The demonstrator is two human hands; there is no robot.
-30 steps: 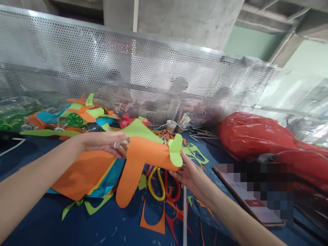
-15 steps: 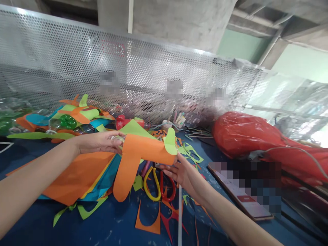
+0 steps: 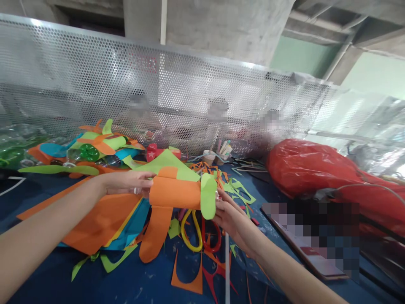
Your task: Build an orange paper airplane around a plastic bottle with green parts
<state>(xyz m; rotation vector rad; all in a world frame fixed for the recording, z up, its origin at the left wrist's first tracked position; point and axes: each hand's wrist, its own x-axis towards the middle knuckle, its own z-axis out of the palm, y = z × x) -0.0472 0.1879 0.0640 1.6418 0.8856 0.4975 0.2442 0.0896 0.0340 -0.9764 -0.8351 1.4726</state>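
Between my hands is a plastic bottle wrapped in orange paper [image 3: 177,193], held lying sideways above the table. An orange paper wing [image 3: 155,236] hangs from its near side, and a lime-green paper tail piece [image 3: 208,196] sits at its right end. My left hand [image 3: 131,182] grips the bottle's neck end, where clear plastic shows. My right hand [image 3: 228,213] closes round the other end behind the tail piece; some of its fingers are hidden. Below the bottle lie scissors with one yellow handle [image 3: 186,236] and one red handle [image 3: 211,240].
Orange paper sheets [image 3: 95,219] lie at left over blue ones. Finished paper-covered bottles [image 3: 104,143] and green bottles [image 3: 12,147] are heaped behind. Paper scraps [image 3: 190,274] litter the table. A red plastic bag [image 3: 303,169] and a phone [image 3: 303,240] are at right.
The orange bottle has rolled so its far wing and more of the tail piece show. My right hand has moved up from beneath onto the bottle's right end.
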